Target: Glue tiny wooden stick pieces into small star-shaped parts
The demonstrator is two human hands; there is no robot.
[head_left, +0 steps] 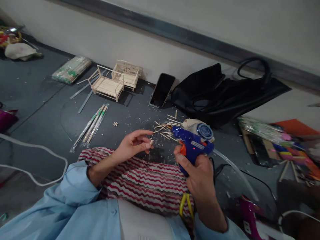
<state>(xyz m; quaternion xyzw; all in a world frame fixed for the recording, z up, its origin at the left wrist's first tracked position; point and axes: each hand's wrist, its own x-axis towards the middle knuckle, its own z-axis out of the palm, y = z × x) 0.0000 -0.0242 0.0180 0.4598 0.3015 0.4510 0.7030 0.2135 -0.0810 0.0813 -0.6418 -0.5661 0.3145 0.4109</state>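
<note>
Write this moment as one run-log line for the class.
left hand: holds small pale piece | right hand: grips blue glue gun | table: loose sticks, phone

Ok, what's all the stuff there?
glue gun: one, blue, right grip
tiny piece: one, pale, left grip
loose sticks: many, pale, centre
flower: one, pale, left
models: two, pale, back
strips: at least two, grey, left
phone: one, black, back
bag: one, black, back
disc: one, blue, by bag
cloth: one, red-white, front
handles: two, yellow, front
packets: several, clear, sides
cable: one, white, left
clutter: uncounted, mixed, edges
sleeves: two, blue, front
grips: two, bare, front
</note>
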